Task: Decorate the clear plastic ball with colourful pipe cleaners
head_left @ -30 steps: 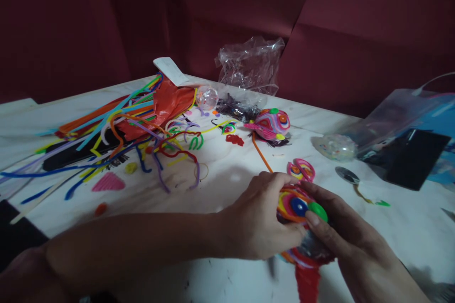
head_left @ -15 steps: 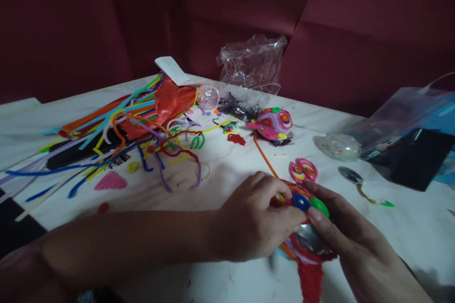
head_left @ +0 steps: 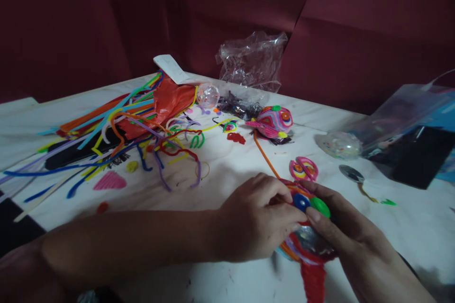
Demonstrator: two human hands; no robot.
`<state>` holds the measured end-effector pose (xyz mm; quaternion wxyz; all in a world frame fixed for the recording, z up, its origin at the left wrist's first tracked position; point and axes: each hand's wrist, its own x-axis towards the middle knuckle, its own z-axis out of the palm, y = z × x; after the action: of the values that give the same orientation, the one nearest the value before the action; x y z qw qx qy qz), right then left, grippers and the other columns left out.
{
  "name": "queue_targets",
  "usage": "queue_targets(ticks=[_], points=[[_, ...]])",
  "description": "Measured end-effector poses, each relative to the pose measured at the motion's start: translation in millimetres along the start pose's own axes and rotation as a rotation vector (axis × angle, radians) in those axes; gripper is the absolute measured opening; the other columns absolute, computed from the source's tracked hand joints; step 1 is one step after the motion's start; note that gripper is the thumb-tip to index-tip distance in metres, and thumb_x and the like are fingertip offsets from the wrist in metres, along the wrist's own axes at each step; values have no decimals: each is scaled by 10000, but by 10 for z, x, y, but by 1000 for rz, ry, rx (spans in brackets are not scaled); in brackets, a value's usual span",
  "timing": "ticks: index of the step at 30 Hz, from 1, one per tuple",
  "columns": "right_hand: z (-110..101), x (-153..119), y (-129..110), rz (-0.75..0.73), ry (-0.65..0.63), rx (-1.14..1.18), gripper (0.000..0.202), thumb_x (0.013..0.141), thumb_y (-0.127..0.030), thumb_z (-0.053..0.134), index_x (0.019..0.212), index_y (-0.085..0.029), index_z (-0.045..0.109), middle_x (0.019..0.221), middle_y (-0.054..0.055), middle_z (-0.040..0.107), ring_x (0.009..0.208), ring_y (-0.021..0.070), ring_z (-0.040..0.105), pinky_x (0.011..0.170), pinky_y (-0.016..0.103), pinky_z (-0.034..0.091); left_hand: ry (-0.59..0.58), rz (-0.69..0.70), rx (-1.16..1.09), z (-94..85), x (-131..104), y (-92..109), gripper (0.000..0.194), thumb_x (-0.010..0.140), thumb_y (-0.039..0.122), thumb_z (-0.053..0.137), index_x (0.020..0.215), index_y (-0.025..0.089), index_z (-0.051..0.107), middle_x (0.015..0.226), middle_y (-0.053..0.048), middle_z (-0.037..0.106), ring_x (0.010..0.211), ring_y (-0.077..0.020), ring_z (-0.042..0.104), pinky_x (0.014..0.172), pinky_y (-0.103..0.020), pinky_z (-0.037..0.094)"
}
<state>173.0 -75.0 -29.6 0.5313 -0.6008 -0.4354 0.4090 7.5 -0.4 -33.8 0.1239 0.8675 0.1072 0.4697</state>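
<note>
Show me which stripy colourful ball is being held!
The near ball, with the red strip, is between the left hand and right hand; the other ball rests farther back on the table, in neither hand.

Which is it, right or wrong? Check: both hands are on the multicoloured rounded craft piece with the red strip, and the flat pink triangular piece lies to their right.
Wrong side: the head view shows the flat pink triangular piece lying left of the left hand and right hand. Both are on the multicoloured rounded craft piece.

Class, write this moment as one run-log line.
left hand: touching craft piece | right hand: holding it beside green disc | beyond: pink-rimmed coils
</note>
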Motion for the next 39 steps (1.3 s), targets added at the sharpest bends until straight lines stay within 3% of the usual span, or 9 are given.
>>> queue_targets(ticks=[4, 8, 12, 16, 20, 24, 28, 34, 39], points=[[-2, -11, 8, 32, 21, 35, 485, 723, -452, 730, 1135, -242, 583, 1072, 73, 659, 935, 236, 629, 704, 206, 552, 0, -31, -28, -38, -55, -3, 179, 844, 198, 509, 926, 118, 647, 881, -86, 591, 833, -151, 552, 771, -289, 484], [-3, -9, 15, 40, 55, 18, 542, 693, -486, 738, 1141, -221, 584, 1094, 88, 651, 963, 250, 620, 716, 209, 550, 51, -164, -20, -44, -80, 33, 92, 777, 201, 577, 754, 122, 618, 823, -76, 564, 800, -157, 541, 724, -283, 476], [0, -4, 21, 37, 129, -35, 595, 637, -544, 748, 1109, -210, 604, 1058, 87, 667, 940, 246, 631, 682, 182, 549, 1, -315, -53, -57, -36, 93, 40, 718, 164, 611, 687, 144, 597, 699, -17, 516, 688, -122, 506, 638, -238, 438], [4, -11, 17, 3, 112, -63, 566, 674, -539, 728, 1122, -223, 590, 1080, 66, 665, 911, 216, 639, 676, 164, 545, -79, -379, -59, -97, 27, 125, 44, 683, 116, 589, 677, 151, 563, 655, 5, 513, 654, -113, 490, 614, -228, 419], [1, -48, -2, -6, 76, -136, 552, 734, -542, 681, 1170, -231, 550, 1081, 55, 663, 906, 218, 640, 655, 181, 557, -84, -361, -72, -121, 46, 114, 146, 688, 104, 575, 829, 142, 568, 844, -48, 587, 823, -155, 528, 724, -268, 452], [20, -63, -20, 17, 43, -166, 541, 759, -548, 651, 1185, -239, 528, 1086, 58, 659, 873, 233, 649, 559, 194, 563, -68, -363, -132, -99, 25, 92, 126, 684, 94, 584, 787, 157, 546, 818, -30, 585, 822, -148, 528, 738, -267, 455], [40, -46, -29, 6, 57, -158, 534, 754, -546, 656, 1168, -230, 538, 1087, 59, 660, 916, 242, 639, 683, 234, 570, -4, -347, -39, -90, 14, 99, 95, 670, 101, 587, 719, 159, 530, 812, -35, 536, 809, -151, 513, 697, -261, 445], [23, -48, -29, 1, 63, -209, 571, 714, -550, 681, 1166, -226, 552, 1088, 63, 663, 894, 263, 646, 639, 249, 580, -152, -236, 169, -169, 86, 140, 73, 693, 87, 499, 655, 150, 503, 680, -18, 508, 665, -128, 474, 562, -238, 360], [44, -70, -45, 11, 79, -213, 563, 709, -547, 681, 1156, -227, 558, 1070, 63, 669, 852, 259, 654, 508, 212, 561, -256, -320, 117, -192, 110, 143, 82, 656, 95, 480, 628, 166, 449, 600, 15, 506, 569, -106, 442, 512, -233, 304]])
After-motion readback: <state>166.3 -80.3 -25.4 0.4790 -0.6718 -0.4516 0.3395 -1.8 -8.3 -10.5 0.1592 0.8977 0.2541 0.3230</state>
